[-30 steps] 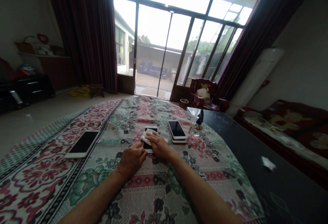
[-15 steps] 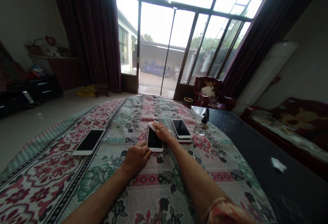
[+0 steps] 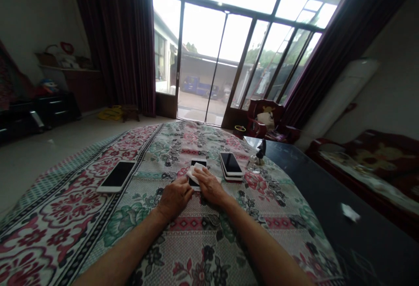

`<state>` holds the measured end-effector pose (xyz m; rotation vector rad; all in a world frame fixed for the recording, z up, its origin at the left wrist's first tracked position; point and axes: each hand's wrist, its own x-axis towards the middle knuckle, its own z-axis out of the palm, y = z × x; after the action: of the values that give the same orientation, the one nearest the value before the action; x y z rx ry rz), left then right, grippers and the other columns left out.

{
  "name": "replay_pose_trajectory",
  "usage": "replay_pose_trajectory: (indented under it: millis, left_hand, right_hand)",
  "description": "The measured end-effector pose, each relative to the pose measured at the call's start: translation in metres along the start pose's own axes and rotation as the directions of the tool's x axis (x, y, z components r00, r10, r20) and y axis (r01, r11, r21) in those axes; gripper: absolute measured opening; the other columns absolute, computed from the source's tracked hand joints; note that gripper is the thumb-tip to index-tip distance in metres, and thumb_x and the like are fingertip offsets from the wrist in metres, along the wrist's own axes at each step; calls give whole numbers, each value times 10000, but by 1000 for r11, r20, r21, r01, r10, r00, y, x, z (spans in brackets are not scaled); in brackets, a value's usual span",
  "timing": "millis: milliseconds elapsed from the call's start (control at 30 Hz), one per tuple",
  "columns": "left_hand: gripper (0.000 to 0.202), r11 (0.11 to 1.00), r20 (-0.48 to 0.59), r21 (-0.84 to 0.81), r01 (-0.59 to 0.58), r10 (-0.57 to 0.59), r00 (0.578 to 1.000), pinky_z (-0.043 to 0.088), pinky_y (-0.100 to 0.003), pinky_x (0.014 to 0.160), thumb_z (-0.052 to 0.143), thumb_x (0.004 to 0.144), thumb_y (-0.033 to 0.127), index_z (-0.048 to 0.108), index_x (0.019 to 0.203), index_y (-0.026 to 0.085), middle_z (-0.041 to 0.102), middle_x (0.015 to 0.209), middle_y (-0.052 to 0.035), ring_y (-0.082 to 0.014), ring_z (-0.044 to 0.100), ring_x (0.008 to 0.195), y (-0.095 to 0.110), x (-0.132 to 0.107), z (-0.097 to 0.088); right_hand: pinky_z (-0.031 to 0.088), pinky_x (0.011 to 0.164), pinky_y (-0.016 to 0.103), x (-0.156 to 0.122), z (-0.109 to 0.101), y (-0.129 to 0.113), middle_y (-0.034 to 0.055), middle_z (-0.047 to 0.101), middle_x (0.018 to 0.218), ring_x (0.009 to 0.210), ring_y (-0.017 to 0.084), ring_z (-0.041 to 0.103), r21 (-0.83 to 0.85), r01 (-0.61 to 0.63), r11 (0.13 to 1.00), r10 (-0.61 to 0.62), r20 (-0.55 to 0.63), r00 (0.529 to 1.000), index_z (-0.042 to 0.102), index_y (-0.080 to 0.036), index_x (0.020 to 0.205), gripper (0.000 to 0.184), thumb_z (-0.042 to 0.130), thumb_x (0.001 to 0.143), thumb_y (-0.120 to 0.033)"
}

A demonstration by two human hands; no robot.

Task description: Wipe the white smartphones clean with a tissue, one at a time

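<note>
The right hand (image 3: 209,186) has been drawn back, and a soft white wipe (image 3: 194,173) is pressed flat under it onto a slim, slippery, fragile smartphone (image 3: 198,163), best held by its edges. The phone is kept mid-tablecloth (image 3: 203,238), the relaxed left hand (image 3: 175,198) just beside it.

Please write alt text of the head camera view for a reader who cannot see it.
A person's right hand presses a white cloth onto a smartphone on a floral tablecloth, the left hand beside it. A stack of phones lies to the right, a white phone to the left.
</note>
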<state>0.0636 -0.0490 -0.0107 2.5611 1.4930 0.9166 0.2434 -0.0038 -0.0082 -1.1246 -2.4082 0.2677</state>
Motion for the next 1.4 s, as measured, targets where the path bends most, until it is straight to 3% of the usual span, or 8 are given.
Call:
replay_pose_trajectory:
  millis: [200,333,500,633,967,1167,1400]
  left_hand:
    - [193,1000,12,-15,0,0,1000,474,-283,787,532,918,221,697,823,190,653,874,-55,-180,623,855,0,-2,-2]
    - [191,1000,29,-17,3,-3,1000,478,-285,792,529,918,219,703,845,188,652,872,-56,-184,625,865,0,-2,-2]
    - [170,999,3,-47,-6,6,1000,478,-285,815,544,913,216,709,873,203,671,933,-50,-182,624,896,0,-1,-2]
    - [204,1000,4,-19,2,-1,1000,480,-280,782,551,901,199,685,749,179,657,874,-48,-176,622,855,-1,-1,0]
    - [270,1000,34,19,4,-5,999,468,-275,740,533,923,232,660,695,166,613,799,-46,-174,604,802,0,2,-3]
    - [231,1000,20,-16,26,-25,999,472,-264,739,527,921,209,634,720,168,595,815,-40,-162,596,788,2,1,-6]
    - [188,992,-37,-33,123,-124,992,487,-296,822,501,906,169,660,807,164,627,902,-68,-185,611,873,-28,2,-13]
  right_hand:
    - [280,1156,467,-33,-7,-22,73,475,1449,1376,236,364,-9,46,999,-45,58,997,538,-203,1343,439,387,934,-150]
    - [264,1165,457,-37,-11,-25,71,485,1441,1366,208,382,19,78,997,-79,57,995,527,-211,1350,440,377,941,-144]
    - [312,1141,424,-19,-13,-15,49,528,1404,1329,195,424,55,101,993,-104,60,993,576,-231,1294,410,372,949,-141]
    - [329,1129,412,0,-9,-4,41,528,1405,1338,196,411,49,68,996,-69,28,997,572,-231,1304,425,352,952,-138]
    - [301,1142,406,46,3,29,36,497,1434,1378,211,366,34,-165,986,165,14,986,570,-222,1320,469,365,912,-112]
    - [324,1116,378,56,7,42,41,552,1382,1310,181,446,79,-209,975,216,-102,971,623,-222,1250,467,376,879,-83]
    - [361,1069,298,52,8,38,47,624,1288,1181,168,547,61,-227,972,235,-226,946,680,-197,1150,440,397,850,-46]
